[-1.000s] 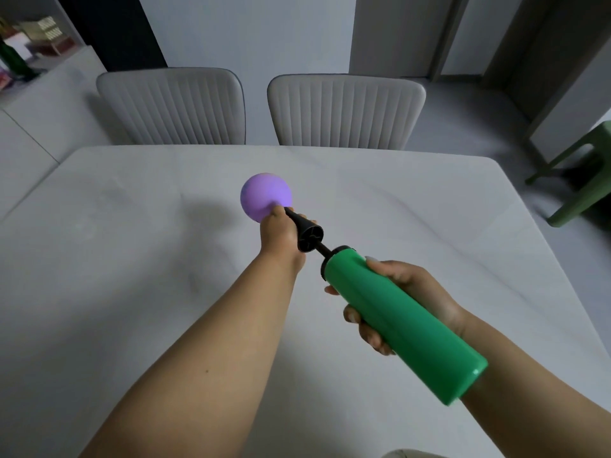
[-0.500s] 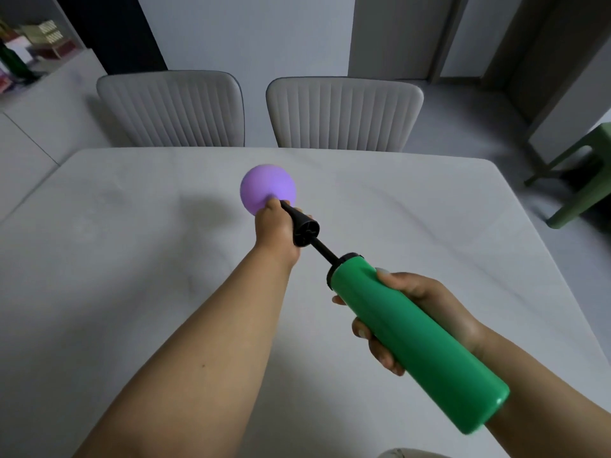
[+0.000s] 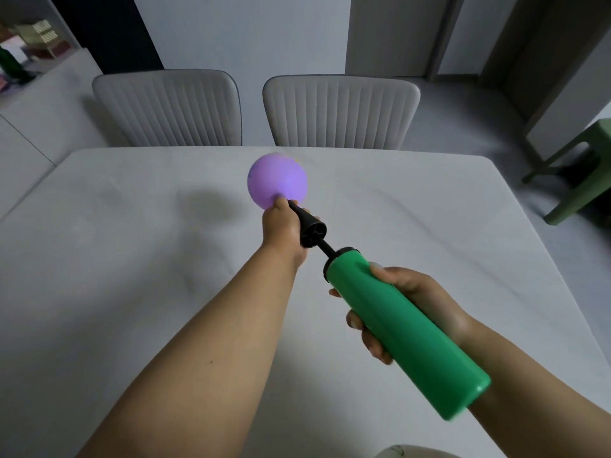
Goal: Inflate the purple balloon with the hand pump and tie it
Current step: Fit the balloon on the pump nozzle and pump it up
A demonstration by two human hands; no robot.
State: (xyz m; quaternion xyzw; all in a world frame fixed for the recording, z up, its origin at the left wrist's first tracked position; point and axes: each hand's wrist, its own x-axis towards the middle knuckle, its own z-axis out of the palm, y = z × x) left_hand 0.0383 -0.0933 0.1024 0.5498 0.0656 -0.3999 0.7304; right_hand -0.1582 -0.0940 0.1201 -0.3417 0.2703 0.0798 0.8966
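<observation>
The purple balloon (image 3: pixel 277 180) is partly inflated, round, and held in the air above the white table (image 3: pixel 99 259). My left hand (image 3: pixel 283 230) pinches its neck onto the black nozzle (image 3: pixel 309 228) of the hand pump; the neck itself is hidden by my fingers. A short length of black rod shows between the nozzle and the green pump barrel (image 3: pixel 403 328). My right hand (image 3: pixel 406 309) is wrapped around that barrel, which slants toward the lower right.
Two pale ribbed chairs (image 3: pixel 168 107) (image 3: pixel 340 110) stand at the table's far edge. A green stool (image 3: pixel 575 180) is on the floor at the right. A shelf with boxes (image 3: pixel 36 44) is at the upper left. A pale rounded object (image 3: pixel 406 452) peeks in at the bottom edge.
The balloon has grown larger. My right hand pulled the green barrel back, exposing more rod, then pushed it forward again so the rod is short now.
</observation>
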